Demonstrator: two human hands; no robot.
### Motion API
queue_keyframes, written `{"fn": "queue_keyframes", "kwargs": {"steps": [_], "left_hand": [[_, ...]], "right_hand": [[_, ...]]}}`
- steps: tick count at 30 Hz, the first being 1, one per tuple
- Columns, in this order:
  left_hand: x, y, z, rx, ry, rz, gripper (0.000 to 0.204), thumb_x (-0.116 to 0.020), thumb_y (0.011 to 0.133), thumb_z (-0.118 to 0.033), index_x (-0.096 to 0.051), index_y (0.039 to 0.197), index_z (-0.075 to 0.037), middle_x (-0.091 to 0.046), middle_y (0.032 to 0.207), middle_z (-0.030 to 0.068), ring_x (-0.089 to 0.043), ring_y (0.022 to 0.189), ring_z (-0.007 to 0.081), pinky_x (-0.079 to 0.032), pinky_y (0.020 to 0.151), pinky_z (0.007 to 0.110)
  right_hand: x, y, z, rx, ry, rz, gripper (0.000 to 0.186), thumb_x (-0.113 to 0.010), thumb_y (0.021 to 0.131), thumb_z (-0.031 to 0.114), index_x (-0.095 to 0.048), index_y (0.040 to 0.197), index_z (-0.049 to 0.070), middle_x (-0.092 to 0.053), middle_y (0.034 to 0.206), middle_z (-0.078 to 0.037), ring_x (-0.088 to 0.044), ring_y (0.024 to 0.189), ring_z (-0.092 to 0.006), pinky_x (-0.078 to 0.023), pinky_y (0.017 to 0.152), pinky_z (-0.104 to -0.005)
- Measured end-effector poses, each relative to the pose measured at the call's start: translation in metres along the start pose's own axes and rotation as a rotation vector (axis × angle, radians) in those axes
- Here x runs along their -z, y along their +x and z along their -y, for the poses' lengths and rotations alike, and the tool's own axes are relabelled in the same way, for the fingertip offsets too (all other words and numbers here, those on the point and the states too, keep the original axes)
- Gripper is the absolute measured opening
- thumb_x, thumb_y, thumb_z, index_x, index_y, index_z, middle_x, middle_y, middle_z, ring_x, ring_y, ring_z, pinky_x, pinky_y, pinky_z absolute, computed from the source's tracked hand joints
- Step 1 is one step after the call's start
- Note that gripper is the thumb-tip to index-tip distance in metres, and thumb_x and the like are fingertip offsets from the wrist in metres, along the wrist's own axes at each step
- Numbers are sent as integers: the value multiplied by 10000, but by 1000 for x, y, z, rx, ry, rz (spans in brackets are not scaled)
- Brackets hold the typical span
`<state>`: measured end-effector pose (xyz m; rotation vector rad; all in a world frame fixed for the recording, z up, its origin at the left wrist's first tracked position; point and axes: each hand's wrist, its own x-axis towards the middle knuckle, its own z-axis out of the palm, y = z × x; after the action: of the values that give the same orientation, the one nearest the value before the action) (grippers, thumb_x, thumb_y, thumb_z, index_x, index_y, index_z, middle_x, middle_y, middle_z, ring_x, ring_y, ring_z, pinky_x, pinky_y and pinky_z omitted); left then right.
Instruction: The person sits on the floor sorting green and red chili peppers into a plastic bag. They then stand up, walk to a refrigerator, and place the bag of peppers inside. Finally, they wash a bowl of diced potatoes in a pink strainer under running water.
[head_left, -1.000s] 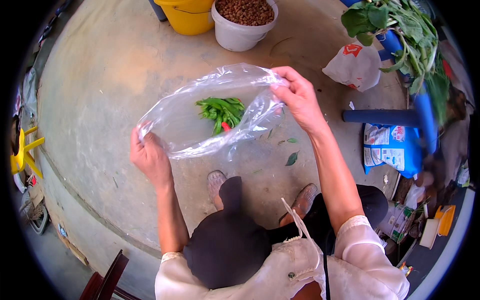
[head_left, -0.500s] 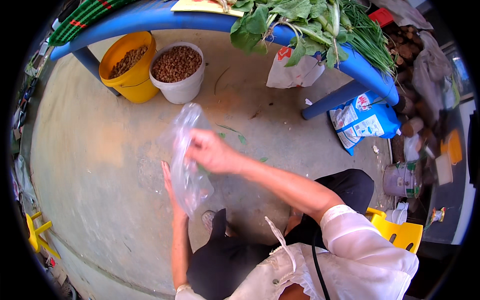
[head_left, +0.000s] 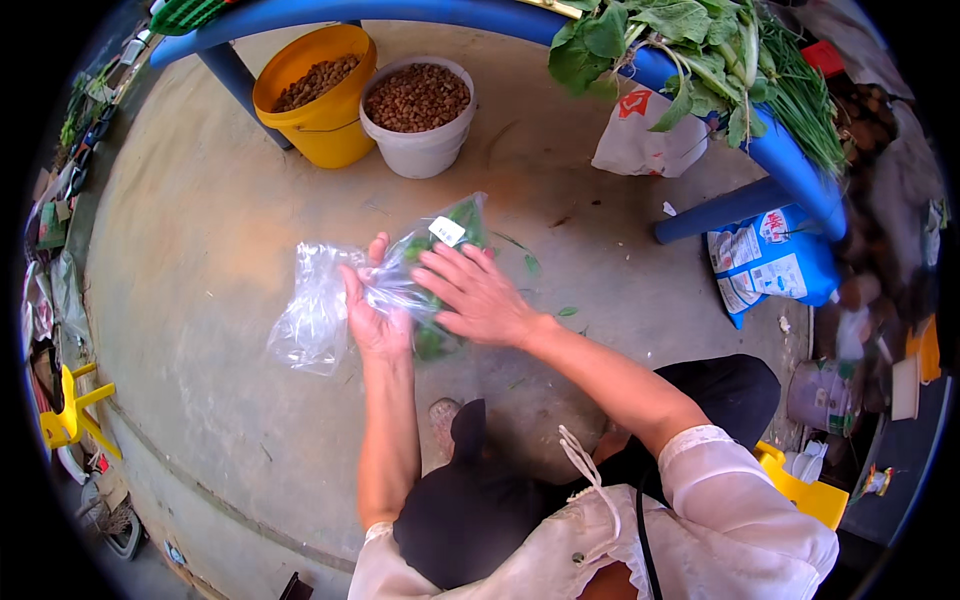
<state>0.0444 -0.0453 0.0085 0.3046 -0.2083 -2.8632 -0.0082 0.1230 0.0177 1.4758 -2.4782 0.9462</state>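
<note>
Mid-frame, the left hand [head_left: 382, 318] grips the bag [head_left: 398, 272] by its neck; the right hand [head_left: 482, 294] lies open against it. It looks light, soft and slippery, best held there.

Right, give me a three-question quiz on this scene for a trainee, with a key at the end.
1. True or false: in the picture, the yellow bucket stands to the right of the white bucket.
2. Choose one. The person's right hand touches:
A. the blue package
B. a table leg
C. the clear plastic bag
3. Fill the gap: leafy greens hang over the edge of the ____ table.

Key: 1. False: it stands to the left. 2. C. 3. blue.
</note>
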Motion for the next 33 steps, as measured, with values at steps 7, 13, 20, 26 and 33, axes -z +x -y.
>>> {"fn": "queue_keyframes", "kwargs": {"steps": [7, 13, 20, 26, 33], "left_hand": [[31, -2, -38, -136, -181, -65, 503, -347, 997, -378, -578, 844, 42, -618, 1064, 208, -537, 1100, 338, -394, 1012, 493], [1, -10, 27, -121, 588, -27, 400, -399, 989, -398, -489, 741, -98, -487, 680, 40, -531, 705, 209, -452, 718, 357], [-5, -28, 43, -293, 1072, -275, 346, -423, 991, -371, -431, 754, -120, -319, 564, -9, -331, 561, 111, -300, 539, 225], [-49, -11, 37, -232, 552, -24, 468, -360, 1000, -401, -362, 613, -139, -272, 487, -19, -301, 520, 112, -341, 622, 267], [-99, -12, 7, 179, 314, 330, 508, -277, 1014, -382, -342, 565, -153, -252, 385, -43, -211, 336, 92, -362, 519, 273]], "right_hand": [[-39, -93, -90, -1175, 737, 371, 580, -369, 962, 416, -318, 1407, 48, -484, 1316, -157, -515, 1160, -312, -402, 992, -380], [-64, 5, -51, -1262, 1867, -356, 696, -336, 927, 582, -446, 1303, 6, -572, 1207, -163, -569, 1085, -276, -435, 955, -403], [53, 70, -20, -397, 1407, -48, 568, -305, 974, 455, -522, 1231, -2, -565, 1246, -139, -522, 1164, -266, -363, 1033, -384], [-3, 3, -12, -429, 615, 198, 572, -299, 977, 476, -530, 1240, 23, -587, 1216, -108, -533, 1140, -227, -384, 982, -372], [11, -3, -59, -1043, 1981, 377, 640, -382, 936, 566, -607, 1092, -13, -642, 1064, -102, -618, 943, -169, -496, 856, -317]]}}
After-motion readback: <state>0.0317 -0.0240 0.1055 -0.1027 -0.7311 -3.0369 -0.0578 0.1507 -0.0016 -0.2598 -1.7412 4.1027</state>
